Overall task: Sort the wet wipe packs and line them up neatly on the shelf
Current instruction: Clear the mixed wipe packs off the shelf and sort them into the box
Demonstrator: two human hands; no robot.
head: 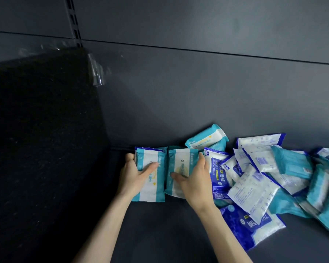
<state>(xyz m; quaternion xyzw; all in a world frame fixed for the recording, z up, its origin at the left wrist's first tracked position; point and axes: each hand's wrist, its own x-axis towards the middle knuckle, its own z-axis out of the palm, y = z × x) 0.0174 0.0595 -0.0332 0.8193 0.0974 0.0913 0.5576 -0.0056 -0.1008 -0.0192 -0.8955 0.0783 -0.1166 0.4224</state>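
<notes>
A blue pack (217,172) reads "Alcohol Wipes". At the back edge of the shelf (160,234), the left hand (135,176) grips the first teal pack (152,188), thumb across its face. The right hand (195,184) grips the second teal pack (180,162), just beside the first. A jumbled pile (270,179) lies to the right, and a black block (42,139) stands on the left.

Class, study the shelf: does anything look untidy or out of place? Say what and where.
Yes. The heap of packs on the right lies jumbled: teal and blue mixed, overlapping, tilted. Only two teal packs, gripped by the left hand and right hand, sit side by side. Clear film peels loose upper left.
</notes>
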